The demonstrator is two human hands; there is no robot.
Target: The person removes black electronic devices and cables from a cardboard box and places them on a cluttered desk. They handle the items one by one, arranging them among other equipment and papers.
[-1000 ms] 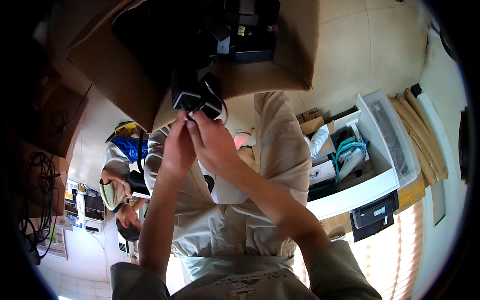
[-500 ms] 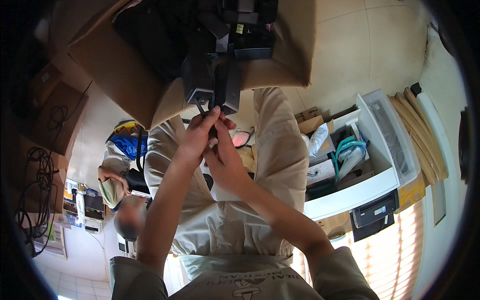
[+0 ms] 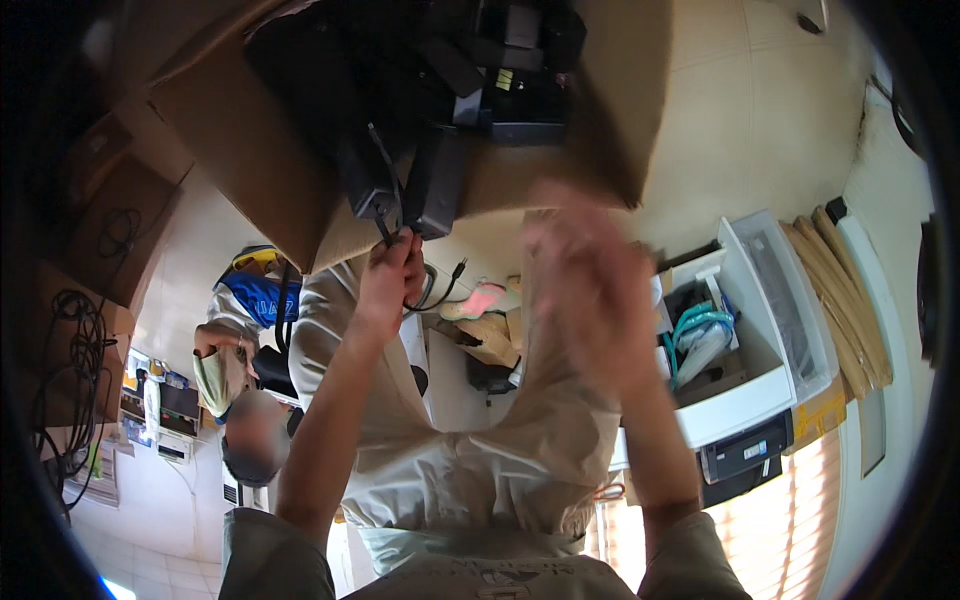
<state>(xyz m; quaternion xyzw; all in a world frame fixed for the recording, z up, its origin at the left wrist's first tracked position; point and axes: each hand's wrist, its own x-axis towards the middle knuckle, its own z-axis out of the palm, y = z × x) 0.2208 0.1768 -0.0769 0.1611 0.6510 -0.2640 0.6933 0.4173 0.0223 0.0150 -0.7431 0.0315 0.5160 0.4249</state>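
My left hand (image 3: 388, 290) is closed around a black power cable (image 3: 424, 308), whose plug end (image 3: 460, 268) sticks out to the right of the fingers. Just above that hand, two black power adapters (image 3: 437, 190) hang over the near edge of a cardboard box (image 3: 230, 140), and the cable runs up between them. My right hand (image 3: 590, 290) is apart from the left, over my right thigh. Motion smears its fingers, so what they hold, if anything, cannot be made out. Inside the box lie several dark adapters and black boxes (image 3: 527, 132).
At right stands a white open drawer (image 3: 720, 395) with teal tubing (image 3: 700, 320) and bags inside. Coiled black cables (image 3: 75, 370) hang at far left. Another person (image 3: 235, 350) sits at the left. Between my legs are a pink item (image 3: 485, 300) and cardboard pieces.
My right hand has parted from the left and swung right. The left hand stays closed near the adapters, and the cable's plug end now shows beside it.
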